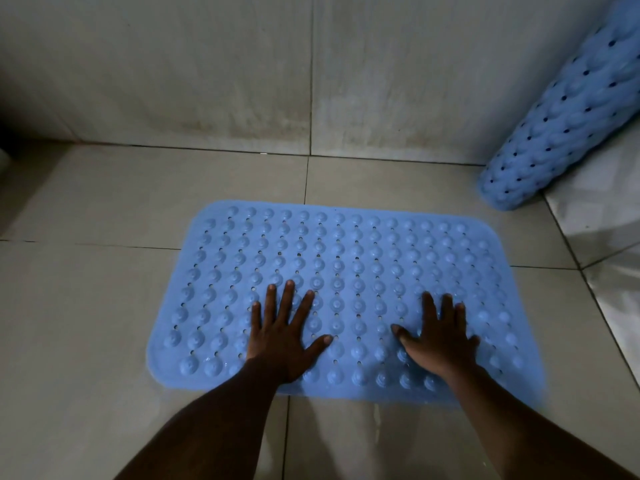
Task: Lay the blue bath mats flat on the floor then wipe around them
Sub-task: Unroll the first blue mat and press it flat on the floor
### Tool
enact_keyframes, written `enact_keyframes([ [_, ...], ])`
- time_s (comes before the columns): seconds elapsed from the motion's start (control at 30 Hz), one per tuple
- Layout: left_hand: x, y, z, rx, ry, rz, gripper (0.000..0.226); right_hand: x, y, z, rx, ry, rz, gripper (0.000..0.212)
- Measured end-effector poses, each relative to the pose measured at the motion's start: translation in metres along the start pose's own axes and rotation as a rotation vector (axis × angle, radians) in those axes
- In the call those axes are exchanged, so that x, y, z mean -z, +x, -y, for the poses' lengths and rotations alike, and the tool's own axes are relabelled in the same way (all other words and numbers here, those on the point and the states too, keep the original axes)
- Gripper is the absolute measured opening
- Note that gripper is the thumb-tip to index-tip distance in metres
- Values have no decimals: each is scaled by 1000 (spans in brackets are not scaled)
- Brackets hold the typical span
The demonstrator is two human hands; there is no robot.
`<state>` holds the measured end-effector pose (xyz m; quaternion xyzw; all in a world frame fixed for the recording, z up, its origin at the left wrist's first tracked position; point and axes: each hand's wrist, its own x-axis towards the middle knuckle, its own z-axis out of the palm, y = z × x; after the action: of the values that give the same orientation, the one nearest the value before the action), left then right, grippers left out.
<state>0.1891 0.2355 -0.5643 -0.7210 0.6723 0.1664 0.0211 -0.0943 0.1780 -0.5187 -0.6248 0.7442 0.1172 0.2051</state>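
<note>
A blue bath mat [346, 258] with rows of round bumps and small holes lies flat on the tiled floor, its long side towards me. My left hand [280, 337] rests palm down on its near left part, fingers spread. My right hand [440, 337] presses flat on its near right part, fingers apart too. Neither hand holds anything. A second blue bath mat [568, 112], rolled into a tube, leans in the far right corner with its lower end on the floor.
Beige floor tiles [86, 306] surround the mat on all sides. A stained tiled wall [207, 81] rises just behind the mat. Another wall [609, 244] closes the right side. A dark gap [14, 133] shows at far left.
</note>
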Motion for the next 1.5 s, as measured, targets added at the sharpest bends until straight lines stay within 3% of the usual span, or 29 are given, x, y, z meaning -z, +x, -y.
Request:
enact_keyframes([
  [0.87, 6, -11, -7, 29, -15, 14, 88, -5, -3, 1, 8, -10, 11, 96],
  [1.03, 9, -10, -9, -17, 13, -78, 82, -6, 0, -7, 51, 2, -142, 85],
  [1.23, 38, 44, -29, -88, 28, -122, 82, 24, 38, -13, 81, -10, -249, 78],
  [1.5, 49, 151, -118, -255, -7, -137, 75, 54, 112, -7, 110, 45, -337, 76],
])
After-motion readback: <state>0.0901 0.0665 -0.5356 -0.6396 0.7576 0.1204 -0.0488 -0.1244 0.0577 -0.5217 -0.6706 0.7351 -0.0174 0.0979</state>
